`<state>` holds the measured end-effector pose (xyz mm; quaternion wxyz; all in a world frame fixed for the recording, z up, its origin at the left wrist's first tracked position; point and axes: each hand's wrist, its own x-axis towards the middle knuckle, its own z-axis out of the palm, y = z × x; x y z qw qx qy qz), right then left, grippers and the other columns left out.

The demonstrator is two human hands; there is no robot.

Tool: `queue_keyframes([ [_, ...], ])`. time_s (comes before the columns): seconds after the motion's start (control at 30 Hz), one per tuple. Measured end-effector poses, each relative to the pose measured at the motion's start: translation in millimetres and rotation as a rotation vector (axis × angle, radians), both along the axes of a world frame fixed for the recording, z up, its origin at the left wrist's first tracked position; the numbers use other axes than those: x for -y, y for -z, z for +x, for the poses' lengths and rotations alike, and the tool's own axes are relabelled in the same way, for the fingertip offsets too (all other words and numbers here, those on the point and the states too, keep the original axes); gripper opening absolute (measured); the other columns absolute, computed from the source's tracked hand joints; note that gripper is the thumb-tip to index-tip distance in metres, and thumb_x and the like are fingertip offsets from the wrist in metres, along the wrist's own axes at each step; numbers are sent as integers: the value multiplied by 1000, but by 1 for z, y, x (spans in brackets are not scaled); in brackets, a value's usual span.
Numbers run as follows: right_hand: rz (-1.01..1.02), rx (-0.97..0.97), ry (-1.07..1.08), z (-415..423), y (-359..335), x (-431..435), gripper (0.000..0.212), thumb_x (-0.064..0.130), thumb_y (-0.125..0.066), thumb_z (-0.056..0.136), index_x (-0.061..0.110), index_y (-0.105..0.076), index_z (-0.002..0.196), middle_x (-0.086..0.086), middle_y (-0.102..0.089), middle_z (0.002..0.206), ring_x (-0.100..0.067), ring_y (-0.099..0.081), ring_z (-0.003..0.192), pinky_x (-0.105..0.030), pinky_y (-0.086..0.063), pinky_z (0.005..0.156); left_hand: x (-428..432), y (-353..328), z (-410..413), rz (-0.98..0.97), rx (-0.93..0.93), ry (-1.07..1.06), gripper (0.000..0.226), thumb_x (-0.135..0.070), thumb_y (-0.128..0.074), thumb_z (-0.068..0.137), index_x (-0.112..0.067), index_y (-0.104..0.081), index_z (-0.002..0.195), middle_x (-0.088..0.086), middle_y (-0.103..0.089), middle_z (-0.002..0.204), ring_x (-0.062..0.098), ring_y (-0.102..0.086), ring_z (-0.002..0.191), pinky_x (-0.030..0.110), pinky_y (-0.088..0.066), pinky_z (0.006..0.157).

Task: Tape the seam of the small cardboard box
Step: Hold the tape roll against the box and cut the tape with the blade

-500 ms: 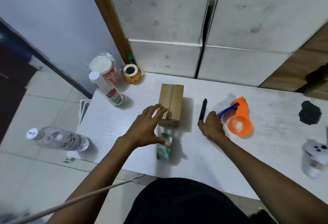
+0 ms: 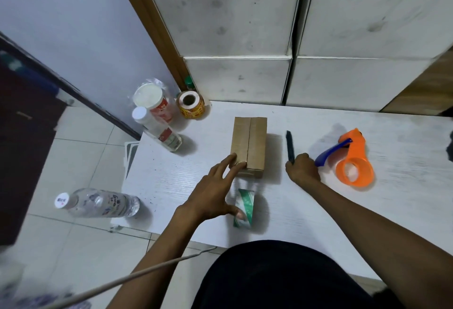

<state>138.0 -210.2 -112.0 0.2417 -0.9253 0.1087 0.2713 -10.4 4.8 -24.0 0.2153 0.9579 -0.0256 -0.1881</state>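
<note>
Small brown cardboard box (image 2: 248,145), oblong, lying flat on white wood-grain tabletop (image 2: 318,210), long axis pointing away from body. Top flaps meet in a straight centre seam (image 2: 249,144) running full length; no tape visible on it yet, flaps look closed and level. Near end face partly hidden behind fingertips.

Left hand (image 2: 215,193) spread open, gripping nothing; index and middle fingertips (image 2: 236,161) pressing on box's near-left top corner, w/ seam just to the right of that contact. Prob. there to pin box down and keep flaps shut so it won't slide when tape goes on. Thumb (image 2: 236,213) reaches back toward body, touching green-and-white patterned tape roll (image 2: 244,208) standing on edge just below palm, so roll sits handy for pulling a strip.

Right hand (image 2: 302,169) curled closed on lower end of slim black pen-like tool (image 2: 290,145), poss. a cutter, can't tell which; tool lies flat on table, pointing away from fist, parallel to box, just right of it. Likely being picked up or parked for cutting tape.

Orange plastic tape dispenser w/ blue handle (image 2: 353,161) lies just right of that fist, untouched. Yellow-red label roll (image 2: 190,105) and two clear bottles (image 2: 159,127) stand well beyond left fingertips, out of the way.

Judgement: taping not begun; setup stage.
</note>
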Motion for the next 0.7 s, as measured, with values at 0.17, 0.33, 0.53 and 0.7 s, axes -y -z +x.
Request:
queue_keyframes([
  [0.17,113,-14,-14,5,3,10,23,21,-50,95,-1,-49,88,-16,-51,80,-27,-51,65,-25,-27,44,-1,6,-1,-31,20,-18,126,-65,-84,57,-42,-7,155,-13,9,166,28,-23,148,45,-47,102],
  [0.33,479,-94,126,-10,-11,25,30,6,-36,98,15,-35,70,-2,-29,65,-12,-37,51,-25,-29,48,-1,6,-3,-49,36,-36,124,-62,-85,58,-42,-10,155,-12,7,166,29,-28,145,44,-48,101],
  [0.53,723,-15,280,-38,-51,29,25,21,-30,103,6,-50,100,0,-36,64,-14,-38,55,-28,-32,54,-1,6,-3,-44,46,-26,124,-65,-84,59,-44,-7,154,-12,9,166,29,-34,142,41,-49,98],
  [0.7,881,70,269,-49,-80,28,31,27,-31,106,6,-49,92,-1,-39,60,-13,-38,49,-26,-33,51,-1,5,-5,-68,38,-38,123,-63,-83,59,-46,-6,153,-18,12,164,25,-34,142,40,-50,97],
])
